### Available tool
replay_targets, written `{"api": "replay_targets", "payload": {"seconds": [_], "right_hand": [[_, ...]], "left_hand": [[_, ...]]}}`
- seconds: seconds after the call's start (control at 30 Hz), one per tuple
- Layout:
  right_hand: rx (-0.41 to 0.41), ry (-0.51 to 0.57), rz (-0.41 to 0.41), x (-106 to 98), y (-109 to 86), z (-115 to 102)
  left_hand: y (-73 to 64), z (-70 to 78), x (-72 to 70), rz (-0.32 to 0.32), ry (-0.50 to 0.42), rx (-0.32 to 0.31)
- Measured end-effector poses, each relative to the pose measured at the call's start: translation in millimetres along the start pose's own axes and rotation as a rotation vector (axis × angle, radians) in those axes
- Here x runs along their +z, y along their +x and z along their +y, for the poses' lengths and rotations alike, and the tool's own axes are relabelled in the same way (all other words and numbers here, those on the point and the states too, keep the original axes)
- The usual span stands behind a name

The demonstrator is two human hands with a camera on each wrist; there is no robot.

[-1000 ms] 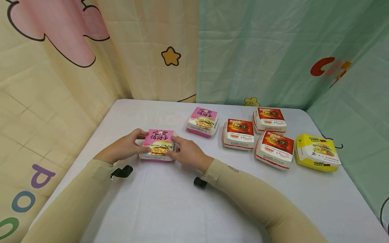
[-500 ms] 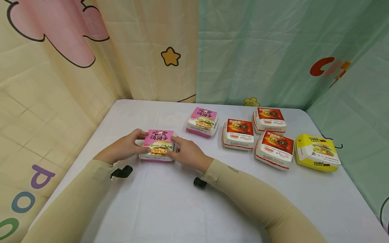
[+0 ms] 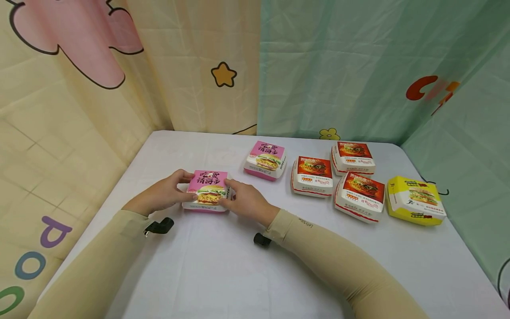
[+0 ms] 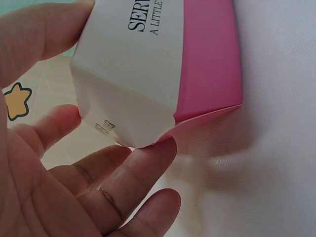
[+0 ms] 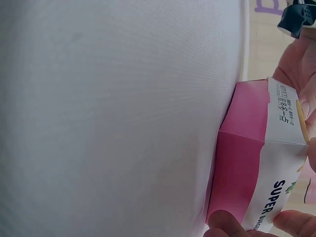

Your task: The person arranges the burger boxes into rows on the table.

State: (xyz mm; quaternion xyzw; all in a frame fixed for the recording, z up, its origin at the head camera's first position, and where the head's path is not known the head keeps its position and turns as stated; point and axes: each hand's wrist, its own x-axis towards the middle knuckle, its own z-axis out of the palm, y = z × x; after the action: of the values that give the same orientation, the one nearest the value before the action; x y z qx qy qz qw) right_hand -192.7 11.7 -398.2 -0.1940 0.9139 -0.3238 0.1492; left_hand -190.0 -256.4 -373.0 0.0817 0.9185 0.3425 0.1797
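Note:
A pink and white cardboard burger box (image 3: pixel 208 189) rests flat on the white table (image 3: pixel 215 270), left of centre. From its left side my left hand (image 3: pixel 164 193) holds it, the thumb at the near left part of the top. My right hand (image 3: pixel 250 202) grips the opposite side, thumb at the near right corner. In the left wrist view, fingertips touch the side and lower edge of the burger box (image 4: pixel 128 69). The right wrist view shows the box (image 5: pixel 242 158) seated on the cloth, with right fingertips at its far end. Its lid is down.
A second pink burger box (image 3: pixel 265 160) lies behind and to the right. Further right are a red-topped box (image 3: pixel 312 176), another at the back (image 3: pixel 353 157), a third nearer (image 3: pixel 360 196), and a yellow box (image 3: pixel 416 200) by the right edge. Curtains (image 3: pixel 311 66) border the table.

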Motion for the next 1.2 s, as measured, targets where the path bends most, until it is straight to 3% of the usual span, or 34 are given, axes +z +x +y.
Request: {"api": "replay_targets", "payload": {"seconds": [0.77,1.2], "right_hand": [[-0.005,0.034,0.02,1.4,0.5,1.7],[-0.053,0.09,0.034,2.7,-1.7,2.8]], "left_hand": [[-0.2,-2.1,1.3,0.009,-0.014,0.009],[-1.4,0.8,0.2,0.002,0.027,-0.015]]}}
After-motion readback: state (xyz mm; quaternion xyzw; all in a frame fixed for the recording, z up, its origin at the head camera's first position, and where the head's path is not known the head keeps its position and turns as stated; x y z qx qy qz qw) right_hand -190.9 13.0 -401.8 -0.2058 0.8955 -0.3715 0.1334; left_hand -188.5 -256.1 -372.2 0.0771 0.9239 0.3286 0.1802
